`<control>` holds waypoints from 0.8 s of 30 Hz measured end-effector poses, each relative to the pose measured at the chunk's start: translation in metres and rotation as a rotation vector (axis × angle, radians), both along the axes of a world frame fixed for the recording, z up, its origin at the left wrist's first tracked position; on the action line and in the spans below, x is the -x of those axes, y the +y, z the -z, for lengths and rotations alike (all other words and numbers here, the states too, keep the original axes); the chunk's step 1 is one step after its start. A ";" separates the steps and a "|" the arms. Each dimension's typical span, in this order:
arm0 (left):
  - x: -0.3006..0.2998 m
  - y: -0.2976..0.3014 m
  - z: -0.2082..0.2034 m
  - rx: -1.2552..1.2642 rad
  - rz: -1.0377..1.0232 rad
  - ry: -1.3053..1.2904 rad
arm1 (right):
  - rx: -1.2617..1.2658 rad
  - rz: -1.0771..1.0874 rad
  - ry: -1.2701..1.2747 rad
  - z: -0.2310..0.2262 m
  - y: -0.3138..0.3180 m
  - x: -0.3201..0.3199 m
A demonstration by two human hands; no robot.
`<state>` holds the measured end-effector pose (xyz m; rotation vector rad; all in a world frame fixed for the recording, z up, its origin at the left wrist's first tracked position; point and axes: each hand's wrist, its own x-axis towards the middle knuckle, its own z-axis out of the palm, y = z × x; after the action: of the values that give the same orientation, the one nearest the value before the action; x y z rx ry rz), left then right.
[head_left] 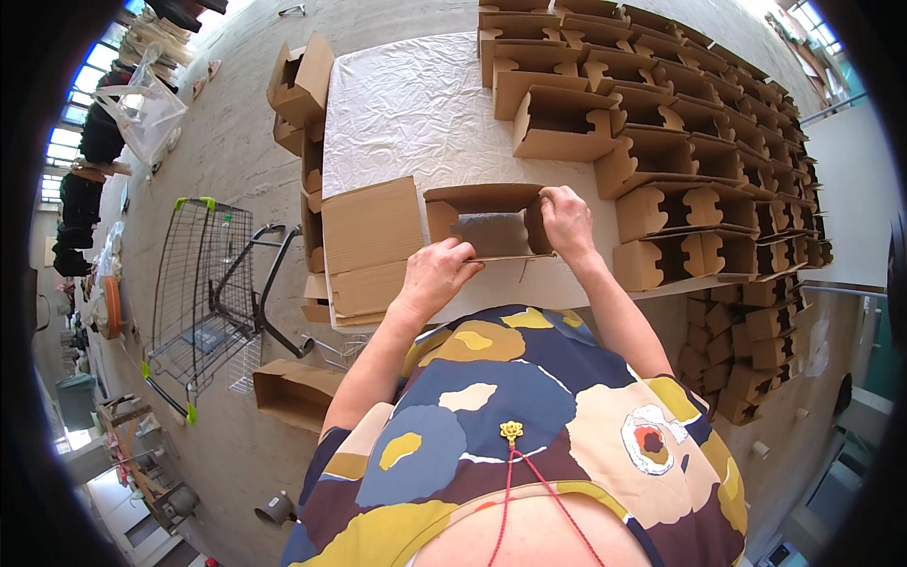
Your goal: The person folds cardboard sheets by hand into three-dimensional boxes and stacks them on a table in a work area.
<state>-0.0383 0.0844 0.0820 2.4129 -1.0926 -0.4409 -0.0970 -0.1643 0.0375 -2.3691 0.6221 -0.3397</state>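
Note:
A brown cardboard box (pixel 491 199) stands open-topped at the near side of the table, a grey patch showing inside it. At its near left corner, my left hand (pixel 436 276) is closed on the edge, fingertips curled over. My right hand (pixel 567 222) grips the right wall from above, its fingers bent round the edge. Just left of the box, folded flat cardboard (pixel 373 227) lies in a pile, apart from both hands.
Rows of formed cardboard boxes (pixel 661 156) cover the table's right side on its white cover (pixel 406 94). More boxes are stacked on the floor below right. Upright boxes (pixel 302 85) line the left edge. A wire shopping cart (pixel 203 293) and an open box (pixel 293 394) stand on the floor.

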 end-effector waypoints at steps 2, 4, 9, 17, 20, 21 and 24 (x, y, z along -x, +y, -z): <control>0.000 0.000 0.000 0.000 -0.023 0.004 | 0.001 0.013 -0.005 0.003 -0.002 -0.003; 0.001 -0.003 -0.005 -0.017 -0.027 -0.001 | 0.009 0.016 0.001 0.006 -0.003 -0.004; -0.007 -0.011 -0.005 -0.054 -0.034 -0.024 | -0.009 0.012 0.038 0.005 -0.003 -0.007; -0.019 -0.017 -0.001 -0.070 -0.004 0.042 | -0.024 -0.026 0.040 0.010 -0.007 -0.010; -0.029 -0.019 0.003 -0.090 -0.041 0.144 | -0.052 -0.015 0.065 0.012 -0.010 -0.013; -0.031 -0.022 0.005 -0.112 -0.062 0.144 | -0.059 -0.010 0.074 0.013 -0.010 -0.011; -0.035 -0.032 0.010 -0.091 -0.146 0.131 | -0.094 0.008 0.118 0.008 -0.006 -0.011</control>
<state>-0.0030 0.0528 0.0722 2.4821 -0.8508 -0.6015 -0.0864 -0.1705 0.0291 -2.3090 0.6876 -0.1713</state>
